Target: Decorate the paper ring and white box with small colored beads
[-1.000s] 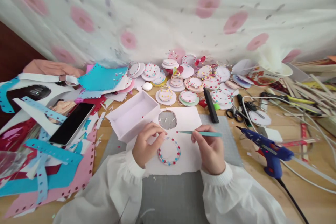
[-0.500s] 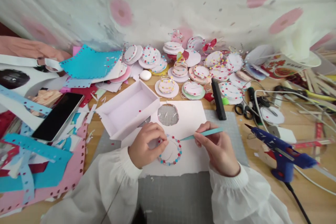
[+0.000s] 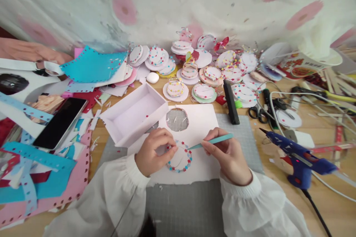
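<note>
A ring of red, blue and white star-shaped beads (image 3: 180, 170) lies on a sheet of white card (image 3: 198, 164). At the ring's upper left edge, the thumb and fingers of my left hand (image 3: 155, 152) are pinched together on it. My right hand (image 3: 226, 153) grips slim teal tweezers (image 3: 219, 139) between thumb and fingers. Their pointed tip reaches the ring's upper right side, close to the beads. Behind the ring, the card has a round cut-out (image 3: 177, 120). What exactly sits between my left fingertips is hidden.
An open white box (image 3: 136, 113) stands behind my left hand. Several bead-trimmed discs (image 3: 176, 88) line the back. To the right are a blue glue gun (image 3: 300, 159), scissors (image 3: 258, 114) and cables. A phone (image 3: 60, 123) and paper scraps cover the left. A grey cutting mat (image 3: 183, 207) lies beneath.
The tweezers in my right hand have shifted slightly left, with their tip nearer the ring's beads. My left hand stays at the ring. The whole view has moved a little.
</note>
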A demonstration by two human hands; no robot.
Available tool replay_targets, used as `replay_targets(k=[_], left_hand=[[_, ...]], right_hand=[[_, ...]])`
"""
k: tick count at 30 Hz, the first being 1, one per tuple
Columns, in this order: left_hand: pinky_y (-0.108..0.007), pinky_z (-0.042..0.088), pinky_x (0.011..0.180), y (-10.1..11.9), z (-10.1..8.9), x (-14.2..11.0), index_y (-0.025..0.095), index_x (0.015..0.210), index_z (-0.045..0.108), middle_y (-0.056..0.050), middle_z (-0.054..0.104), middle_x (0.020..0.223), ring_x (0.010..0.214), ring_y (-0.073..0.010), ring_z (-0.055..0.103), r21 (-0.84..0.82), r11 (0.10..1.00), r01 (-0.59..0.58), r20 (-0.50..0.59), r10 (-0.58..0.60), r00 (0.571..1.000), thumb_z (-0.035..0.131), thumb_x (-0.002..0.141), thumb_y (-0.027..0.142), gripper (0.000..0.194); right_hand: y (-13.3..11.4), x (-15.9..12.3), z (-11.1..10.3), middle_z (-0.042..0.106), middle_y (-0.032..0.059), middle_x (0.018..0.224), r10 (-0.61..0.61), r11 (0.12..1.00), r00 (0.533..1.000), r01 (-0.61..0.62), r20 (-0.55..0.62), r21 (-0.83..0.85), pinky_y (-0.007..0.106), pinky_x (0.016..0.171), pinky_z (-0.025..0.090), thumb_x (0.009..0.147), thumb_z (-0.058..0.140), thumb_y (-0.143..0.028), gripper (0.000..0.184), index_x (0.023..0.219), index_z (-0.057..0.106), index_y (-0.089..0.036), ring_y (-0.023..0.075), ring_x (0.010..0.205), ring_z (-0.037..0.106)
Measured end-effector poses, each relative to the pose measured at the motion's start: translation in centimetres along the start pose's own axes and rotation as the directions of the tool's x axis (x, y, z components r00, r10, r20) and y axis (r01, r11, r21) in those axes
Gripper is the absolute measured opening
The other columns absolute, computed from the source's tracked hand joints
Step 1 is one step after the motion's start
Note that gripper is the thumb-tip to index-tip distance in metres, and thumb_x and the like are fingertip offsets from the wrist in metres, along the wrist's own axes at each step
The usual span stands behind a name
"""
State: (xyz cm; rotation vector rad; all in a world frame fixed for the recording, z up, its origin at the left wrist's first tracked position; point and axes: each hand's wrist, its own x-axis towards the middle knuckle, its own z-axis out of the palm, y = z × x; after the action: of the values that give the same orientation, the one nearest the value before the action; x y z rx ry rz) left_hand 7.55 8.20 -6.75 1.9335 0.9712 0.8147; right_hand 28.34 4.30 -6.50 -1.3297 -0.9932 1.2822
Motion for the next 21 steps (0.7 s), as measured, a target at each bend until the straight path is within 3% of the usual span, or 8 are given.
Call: replay_targets(k=[21], left_hand=[[-0.032,0.046,0.071,0.23,-0.11,0.02,0.016,0.07,0.061,-0.005,0.059,0.075,0.073,-0.0164,0.057,0.017,1.0,0.01,0.003,-0.01,1.0,0.057,0.08,0.016,0.011]], right_hand=[[-0.11,-0.08,0.14,0.05,-0.0018,0.061,-0.051,0.999,0.999,0.051,0.004,-0.012,0.024,0.049,0.035,0.073,0.071,-0.031,0.019,0.07,0.057,-0.019,0.0102,0.054,0.045]])
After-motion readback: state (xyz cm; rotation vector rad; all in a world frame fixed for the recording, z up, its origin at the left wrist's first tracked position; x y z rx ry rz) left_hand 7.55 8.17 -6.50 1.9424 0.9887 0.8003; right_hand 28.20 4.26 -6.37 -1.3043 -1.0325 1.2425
